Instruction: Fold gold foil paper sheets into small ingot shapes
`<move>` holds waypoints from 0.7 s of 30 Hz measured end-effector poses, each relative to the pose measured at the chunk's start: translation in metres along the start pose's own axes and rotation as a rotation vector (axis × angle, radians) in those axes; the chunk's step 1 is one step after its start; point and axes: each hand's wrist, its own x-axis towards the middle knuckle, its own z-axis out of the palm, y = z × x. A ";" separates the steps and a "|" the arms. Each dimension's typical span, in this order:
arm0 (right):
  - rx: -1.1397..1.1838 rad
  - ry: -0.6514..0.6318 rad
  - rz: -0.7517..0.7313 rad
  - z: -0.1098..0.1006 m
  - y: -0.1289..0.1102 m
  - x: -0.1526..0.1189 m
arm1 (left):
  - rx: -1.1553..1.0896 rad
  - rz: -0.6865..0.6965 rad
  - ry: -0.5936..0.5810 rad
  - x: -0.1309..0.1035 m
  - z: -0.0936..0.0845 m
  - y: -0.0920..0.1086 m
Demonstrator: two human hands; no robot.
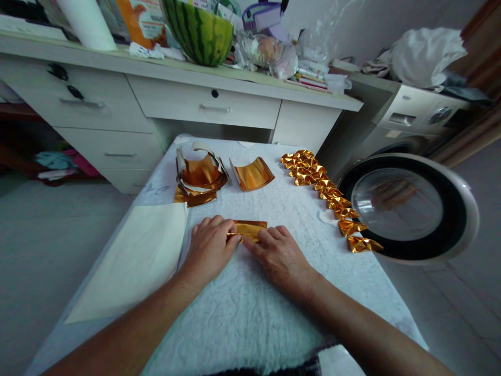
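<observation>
A strip of gold foil paper (250,227) lies crosswise on the cloth-covered table, its near edge folded over. My left hand (213,243) has its fingers curled on the strip's left end, the thumb at the folded edge. On the right part, my right hand (279,253) presses with bent fingers, its index fingertip near my left thumb. Beyond my left hand sits a stack of curved gold sheets (199,175). A single curved gold sheet (253,175) lies to the right of that stack. Several folded gold foil pieces (329,193) form a diagonal row along the table's right side.
Pale paper (133,261) covers the table's left side. Behind stands a white drawer desk (207,102) bearing a cut watermelon (198,32), a white roll (86,23) and plastic bags. A washing machine's open round door (407,206) is close to the table's right edge.
</observation>
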 end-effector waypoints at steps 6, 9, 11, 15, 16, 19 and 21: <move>-0.080 -0.022 -0.009 0.004 -0.002 -0.001 | 0.014 -0.053 0.010 -0.002 -0.004 -0.007; -0.104 -0.020 -0.004 0.005 -0.006 0.000 | -0.004 -0.044 0.019 -0.003 -0.005 -0.009; -0.115 -0.023 0.009 0.006 -0.009 0.002 | -0.023 -0.022 0.010 -0.004 -0.005 -0.010; -0.114 -0.038 0.025 0.006 -0.014 0.006 | -0.053 0.007 -0.022 -0.003 -0.006 -0.011; -0.110 -0.039 0.026 0.005 -0.014 0.006 | -0.054 0.008 -0.029 -0.003 -0.006 -0.011; -0.108 -0.043 0.033 0.005 -0.014 0.003 | -0.057 0.006 -0.040 -0.003 -0.006 -0.012; -0.106 -0.050 0.036 0.004 -0.012 -0.001 | -0.058 0.003 -0.042 -0.003 -0.006 -0.012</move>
